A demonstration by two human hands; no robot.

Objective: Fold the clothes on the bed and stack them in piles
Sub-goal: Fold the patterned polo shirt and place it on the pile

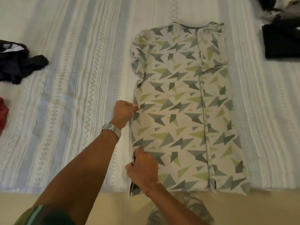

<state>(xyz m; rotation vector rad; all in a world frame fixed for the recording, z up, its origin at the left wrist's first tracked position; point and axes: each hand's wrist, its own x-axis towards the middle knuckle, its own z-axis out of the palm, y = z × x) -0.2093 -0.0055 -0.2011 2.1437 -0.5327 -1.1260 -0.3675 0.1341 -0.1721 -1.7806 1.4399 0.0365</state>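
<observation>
Patterned shirt [181, 108], cream with grey and green triangles, lies flat on the striped bedspread [73, 95], collar away from the viewer and hem at the near edge of the bed. Its right side is already folded inward, the folded edge running as a straight line down the length of the garment; a short sleeve lies across that fold near the top. The other sleeve is bunched at the upper left corner.

Left hand [124, 113] is at the shirt's left edge, about mid-length, thumb and fingers pinched together on the fabric. A metal watch [112, 129] sits on that wrist. Right hand [142, 169] is lower on the same edge, close to the hem, fingers curled around the cloth and lifting it slightly off the bedspread. A thin cord bracelet [153, 186] circles that wrist.

Surroundings: a crumpled dark garment [17, 65] lies well to the left, apart from the shirt. A red cloth [3, 114] shows at the left border, mostly cut off. A folded black garment [282, 41] rests at the upper right, with loose dark clothing [274, 8] behind it. Nothing lies on the shirt itself. Tan floor [113, 207] shows below the bed edge.
</observation>
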